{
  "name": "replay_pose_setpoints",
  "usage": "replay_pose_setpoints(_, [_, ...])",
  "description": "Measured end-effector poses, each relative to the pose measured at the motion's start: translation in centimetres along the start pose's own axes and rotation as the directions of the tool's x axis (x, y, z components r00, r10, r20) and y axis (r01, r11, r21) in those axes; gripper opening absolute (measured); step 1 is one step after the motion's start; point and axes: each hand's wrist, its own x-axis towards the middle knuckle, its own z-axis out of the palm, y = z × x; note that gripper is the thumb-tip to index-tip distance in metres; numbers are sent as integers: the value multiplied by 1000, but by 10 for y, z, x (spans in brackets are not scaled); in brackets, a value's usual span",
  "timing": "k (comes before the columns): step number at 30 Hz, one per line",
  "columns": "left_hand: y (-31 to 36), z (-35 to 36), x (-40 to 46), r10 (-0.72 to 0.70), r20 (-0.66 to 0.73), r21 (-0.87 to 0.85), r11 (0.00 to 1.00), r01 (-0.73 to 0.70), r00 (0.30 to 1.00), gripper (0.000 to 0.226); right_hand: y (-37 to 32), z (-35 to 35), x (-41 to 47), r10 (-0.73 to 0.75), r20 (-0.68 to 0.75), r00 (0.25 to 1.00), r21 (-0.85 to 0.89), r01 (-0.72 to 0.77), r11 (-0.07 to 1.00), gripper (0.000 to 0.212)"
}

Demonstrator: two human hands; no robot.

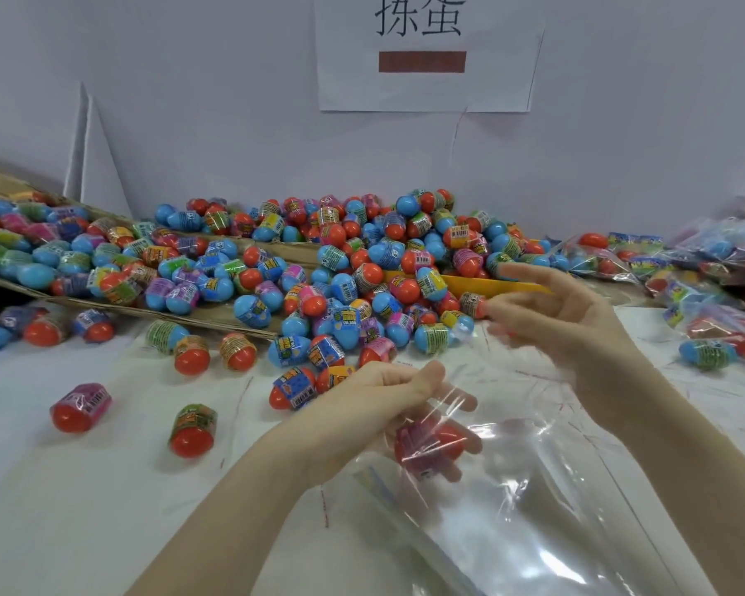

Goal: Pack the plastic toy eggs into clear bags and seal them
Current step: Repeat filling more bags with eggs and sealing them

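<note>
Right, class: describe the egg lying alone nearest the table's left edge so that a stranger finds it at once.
Start at the egg pile along the wall, then come down the white table to its left side. The loose egg lies there, left of a green-wrapped one. It alone has a pink wrap and red shell.

Two bare forearms enter the view, one from about 7 o'clock and the other from about 4 o'clock, with no sleeve showing on either up to the frame's edge. The left hand (pixel 388 406) and the right hand (pixel 564 311) wear no gloves, rings, watch or bracelet that can be seen, and both wrists are uncovered. The fingers are slender; the right hand's fingertips are blurred, so its nails cannot be made out, and no nail colour shows on the left.
</note>
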Motion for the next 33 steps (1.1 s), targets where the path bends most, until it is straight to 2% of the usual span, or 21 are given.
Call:
replay_pose_setpoints(2, [0, -1, 0, 15, -9, -64, 998, -16, 1000, 35, 5, -2, 9, -32, -175, 984, -80, 18, 997, 30])
replay_pose_setpoints(3, [1, -2, 1, 30, -41, -95, 995, -34, 999, 35, 9, -2, 14, -54, -201, 978, -185, 16, 983, 22])
replay_pose_setpoints(5, [3, -5, 3, 62, -171, -182, 979, -94, 983, 38, 18, 2, 23, -150, -98, 984, -485, 85, 870, 21])
replay_pose_setpoints(7, [5, -9, 6, 84, -334, -311, 930, -194, 939, 42, 28, 8, 32, -244, 104, 964, -724, 241, 646, 24])
replay_pose_setpoints(8, [5, -11, 7, 79, -407, -374, 895, -245, 910, 44, 31, 13, 35, -242, 182, 953, -797, 287, 531, 26])
replay_pose_setpoints(10, [5, -15, 10, 52, -496, -465, 827, -316, 867, 46, 34, 21, 43, -196, 269, 943, -884, 323, 338, 33])
replay_pose_setpoints(12, [6, -15, 10, 17, -511, -535, 776, -333, 859, 48, 38, 26, 49, -173, 349, 921, -918, 373, 135, 41])
replay_pose_setpoints(13, [6, -15, 10, 2, -509, -561, 758, -333, 861, 50, 40, 28, 52, -179, 381, 907, -914, 399, 74, 43])
replay_pose_setpoints(17, [8, -14, 9, -12, -491, -575, 756, -313, 871, 60, 49, 30, 53, -231, 389, 892, -916, 401, 4, 35])
replay_pose_setpoints(18, [8, -13, 9, -1, -479, -565, 766, -308, 878, 62, 50, 29, 52, -271, 362, 892, -920, 388, 47, 34])
replay_pose_setpoints(19, [8, -13, 9, 19, -468, -546, 780, -306, 884, 64, 49, 28, 51, -324, 289, 901, -915, 360, 184, 33])
replay_pose_setpoints(20, [9, -12, 9, 41, -461, -521, 796, -308, 887, 66, 43, 26, 48, -354, 170, 920, -860, 314, 403, 32])
replay_pose_setpoints(21, [8, -11, 9, 65, -458, -493, 812, -314, 887, 65, 35, 24, 43, -334, 48, 941, -724, 263, 638, 30])
replay_pose_setpoints(22, [9, -9, 8, 85, -458, -472, 821, -323, 885, 58, 25, 21, 38, -300, -46, 953, -539, 229, 811, 28])
replay_pose_setpoints(23, [9, -7, 7, 105, -464, -441, 834, -332, 880, 50, 14, 17, 33, -280, -123, 952, -366, 219, 904, 30])
replay_pose_setpoints(25, [5, -5, 6, 167, -469, -278, 904, -324, 867, 40, -5, 9, 23, -293, -203, 934, -130, 271, 954, 37])
replay_pose_setpoints(28, [1, -1, 5, 258, -421, 2, 959, -284, 870, 50, -29, 7, 10, -383, -178, 906, -2, 389, 921, 39])
replay_pose_setpoints(30, [1, 3, 4, 302, -409, 102, 953, -286, 861, 58, -39, 12, -1, -433, -94, 897, -38, 431, 902, 36])
replay_pose_setpoints(33, [0, 8, 6, 378, -407, 179, 926, -333, 831, 66, -42, 22, -12, -514, 95, 853, -338, 513, 789, 31])
